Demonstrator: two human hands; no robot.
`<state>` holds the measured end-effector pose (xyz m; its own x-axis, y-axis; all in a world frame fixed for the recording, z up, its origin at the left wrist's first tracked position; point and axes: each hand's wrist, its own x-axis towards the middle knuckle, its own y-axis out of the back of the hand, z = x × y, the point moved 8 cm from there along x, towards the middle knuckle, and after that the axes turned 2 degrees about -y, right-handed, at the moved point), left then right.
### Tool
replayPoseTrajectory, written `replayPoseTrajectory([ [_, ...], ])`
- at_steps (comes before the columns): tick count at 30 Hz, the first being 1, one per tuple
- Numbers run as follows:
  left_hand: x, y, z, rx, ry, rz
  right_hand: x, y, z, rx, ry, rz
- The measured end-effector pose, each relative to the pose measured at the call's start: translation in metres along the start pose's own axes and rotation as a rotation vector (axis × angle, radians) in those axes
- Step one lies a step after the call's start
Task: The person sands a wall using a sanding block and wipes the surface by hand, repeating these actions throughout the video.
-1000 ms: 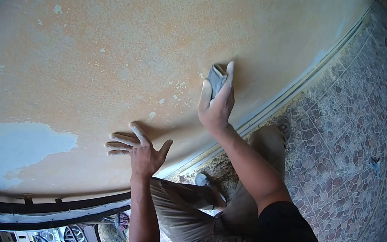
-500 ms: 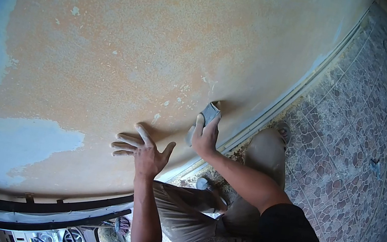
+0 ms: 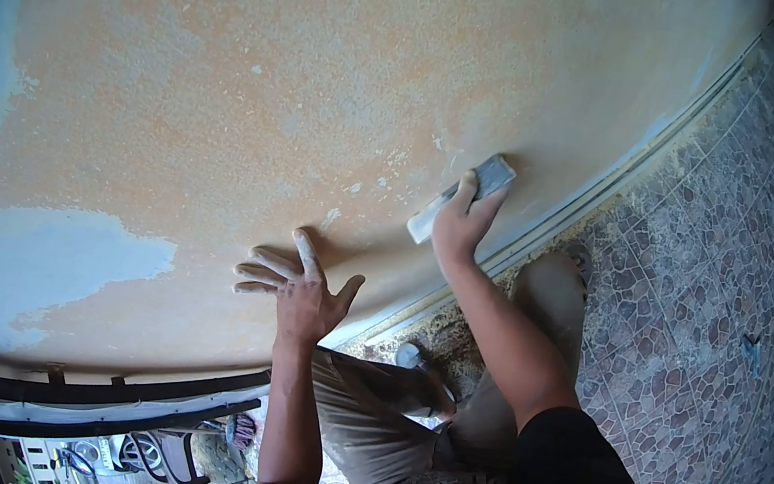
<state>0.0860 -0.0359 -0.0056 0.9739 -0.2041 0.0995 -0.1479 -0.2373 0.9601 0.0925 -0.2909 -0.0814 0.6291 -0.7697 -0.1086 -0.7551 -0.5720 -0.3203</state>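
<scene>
One sanding block (image 3: 494, 175) lay against the big orange-tan surface (image 3: 229, 85), low on its right part and just above the pale trim strip (image 3: 575, 206) that ran along its lower edge. The right hand (image 3: 461, 221) was wrapped round that block, with the thumb over its upper face and the other fingers curled behind it, pressing it flat to the surface; one grey end of the block stuck out above the hand and one whitish end below it. The left hand (image 3: 303, 295) held nothing. It rested flat on the same surface, lower and to the left, well apart from the block, with all five fingers spread wide. One large pale blue patch (image 3: 50, 260) showed where the orange coat was gone, further left of the left hand, and several small pale flecks dotted the surface between the two hands. Below the arms were two knees in khaki trousers (image 3: 369, 422), one small white round object (image 3: 408, 355) on the ground just beside them, and a pebble-patterned tiled floor (image 3: 705, 282) to the right, on which two small dark items lay far off, too small to identify.
</scene>
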Motion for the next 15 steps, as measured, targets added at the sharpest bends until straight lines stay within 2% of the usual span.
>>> replayPoseTrajectory([
  [1,-0.006,0.007,0.008,0.119,-0.111,0.238,0.013,0.008,-0.010,-0.031,0.021,0.027],
  [3,-0.003,0.015,0.013,0.101,-0.093,0.210,0.014,0.017,-0.012,-0.058,0.068,0.074],
  [5,0.003,0.005,0.008,-0.145,0.072,-0.156,-0.021,0.003,0.021,-0.224,0.190,0.089],
  [6,0.003,0.006,0.009,-0.138,0.097,-0.194,-0.034,-0.004,0.008,-0.200,0.323,0.142],
  [7,0.006,0.004,0.009,-0.131,0.087,-0.187,-0.025,-0.002,0.005,-0.192,0.323,0.153],
  [9,0.001,0.002,0.005,-0.125,0.047,-0.106,0.006,0.011,0.007,-0.107,0.149,0.136],
  [10,0.001,0.008,0.008,-0.102,0.070,-0.200,0.024,0.021,-0.004,-0.143,0.230,0.189],
  [11,-0.002,0.009,0.007,-0.098,0.081,-0.209,0.019,0.020,-0.004,-0.145,0.221,0.178],
  [13,0.000,0.009,0.009,-0.087,0.100,-0.260,0.017,0.017,0.003,0.005,0.075,0.111],
  [14,0.002,0.008,0.009,-0.090,0.107,-0.258,0.003,0.011,0.017,-0.076,0.079,0.087],
  [15,0.001,0.005,0.010,-0.092,0.098,-0.247,-0.016,0.004,0.026,-0.153,0.175,0.049],
])
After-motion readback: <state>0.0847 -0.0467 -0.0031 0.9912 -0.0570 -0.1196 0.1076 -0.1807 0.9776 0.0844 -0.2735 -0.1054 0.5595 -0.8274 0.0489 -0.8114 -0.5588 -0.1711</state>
